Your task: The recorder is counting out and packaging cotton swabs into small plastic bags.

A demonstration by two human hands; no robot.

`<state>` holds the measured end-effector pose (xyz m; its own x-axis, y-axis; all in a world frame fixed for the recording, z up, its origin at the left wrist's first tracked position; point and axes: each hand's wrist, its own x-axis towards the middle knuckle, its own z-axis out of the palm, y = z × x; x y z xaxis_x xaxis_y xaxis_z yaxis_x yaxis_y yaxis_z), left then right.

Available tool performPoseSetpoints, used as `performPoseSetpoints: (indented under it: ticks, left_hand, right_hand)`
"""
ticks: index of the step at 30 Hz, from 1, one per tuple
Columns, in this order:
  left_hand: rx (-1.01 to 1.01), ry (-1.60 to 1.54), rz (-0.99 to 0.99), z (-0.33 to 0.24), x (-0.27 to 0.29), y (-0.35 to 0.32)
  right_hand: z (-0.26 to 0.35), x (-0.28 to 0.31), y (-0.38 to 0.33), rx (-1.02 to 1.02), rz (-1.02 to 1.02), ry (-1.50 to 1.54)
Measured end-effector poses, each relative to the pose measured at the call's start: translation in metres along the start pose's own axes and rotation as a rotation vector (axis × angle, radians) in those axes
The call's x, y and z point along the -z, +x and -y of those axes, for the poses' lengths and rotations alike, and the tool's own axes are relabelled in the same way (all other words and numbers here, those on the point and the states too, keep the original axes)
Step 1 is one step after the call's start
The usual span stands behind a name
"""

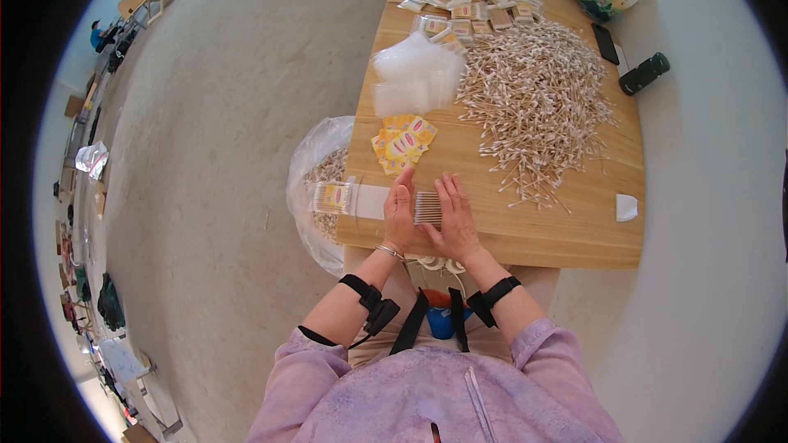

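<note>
A small row of cotton swabs (428,208) lies on the table between my two hands. My left hand (400,215) stands on edge along the left ends of the row, its fingers stretched out and together. On the other side, my right hand (455,217) has its fingers extended along the right ends, with the thumb spread toward the near edge of the row. To the left of my left hand, a white strip (371,202) lies at the table edge. Beside it is a clear packet of swabs with a yellow card (332,197).
Loose swabs (538,98) form a large heap. Yellow cards (405,143), clear bags (419,74) and filled packets (468,12) lie beyond my hands. A plastic-lined container (297,184) of swabs stands left of the table (525,242). A black bottle (644,74) lies near the wall.
</note>
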<state>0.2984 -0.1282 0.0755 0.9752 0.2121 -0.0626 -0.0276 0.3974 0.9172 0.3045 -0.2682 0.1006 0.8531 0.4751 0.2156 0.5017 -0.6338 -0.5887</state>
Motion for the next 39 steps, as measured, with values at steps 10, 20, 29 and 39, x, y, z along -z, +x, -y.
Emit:
performPoseSetpoints:
  ticks: [10, 20, 29, 39]
  left_hand:
    - [-0.03, 0.046, -0.012, 0.004, -0.01, -0.006]
    - [-0.071, 0.127, -0.068, 0.001, -0.009, 0.001]
    - [0.009, 0.106, 0.014, 0.001, 0.006, 0.012]
    - [0.027, 0.075, 0.095, 0.001, 0.011, 0.014]
  right_hand:
    - [-0.011, -0.013, 0.008, -0.278, -0.414, 0.735]
    - [0.011, -0.026, 0.012, -0.216, -0.369, 0.649]
    - [0.007, -0.024, 0.014, -0.155, -0.304, 0.436]
    - [0.002, -0.013, 0.011, -0.013, -0.073, 0.109]
